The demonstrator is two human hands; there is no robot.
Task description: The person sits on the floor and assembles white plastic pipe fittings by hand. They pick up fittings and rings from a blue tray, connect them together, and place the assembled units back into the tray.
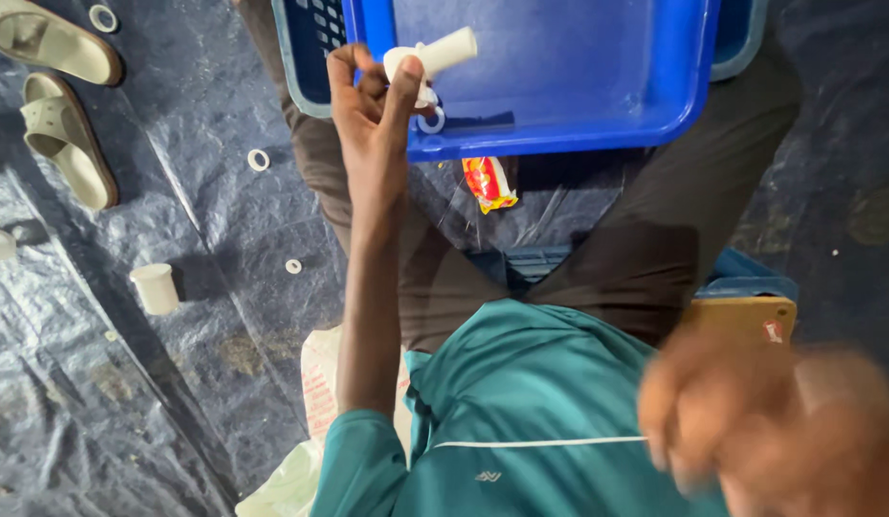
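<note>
White pipe fitting (428, 59) gripped by left hand (373, 115) over blue tray (559, 124) at 12 o'clock — right hand (770, 421) blurred at 4 o'clock, grip indiscernible.

We see a smooth, matt white plastic fitting (427, 59), a glossy blue plastic tray (559, 124), a crinkled, faintly shiny dark tarpaulin (129, 383), matt rubbery sandals (66, 134) and a soft teal cloth top (531, 412).
</note>
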